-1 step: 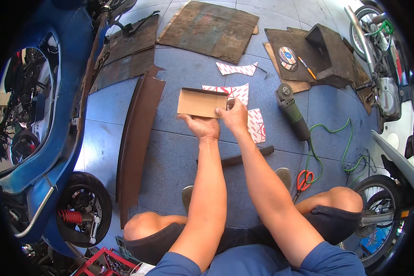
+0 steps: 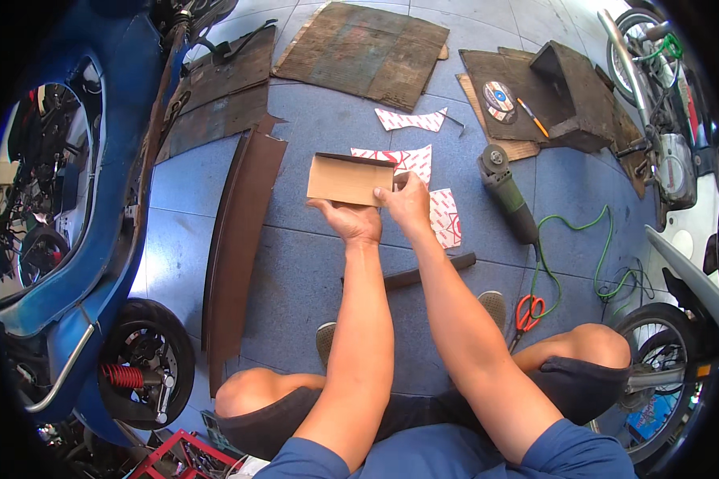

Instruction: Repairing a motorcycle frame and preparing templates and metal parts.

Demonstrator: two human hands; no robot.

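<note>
Held up in front of me is a tan rectangular panel point(image 2: 347, 180) with a dark, folded-looking upper edge. My left hand point(image 2: 351, 219) supports its lower edge from beneath, with most of its fingers hidden behind. At the right end, my right hand point(image 2: 406, 198) grips the panel, its thumb lying on the tan face. Beyond and beside it, red-and-white printed sheets point(image 2: 446, 219) lie on the floor, partly covered by the panel and my hand. A curved cut piece of the same printed sheet point(image 2: 411, 120) lies farther off, touching a thin dark tool point(image 2: 455, 121).
A long brown metal profile point(image 2: 240, 247) lies left; a short dark bar point(image 2: 403, 279) is under my forearms. To the right are an angle grinder point(image 2: 507, 195), green cord point(image 2: 563, 294) and orange-handled scissors point(image 2: 529, 311). Cutting discs point(image 2: 499, 100) rest on cardboard beside an open box point(image 2: 575, 96). Motorcycles flank me.
</note>
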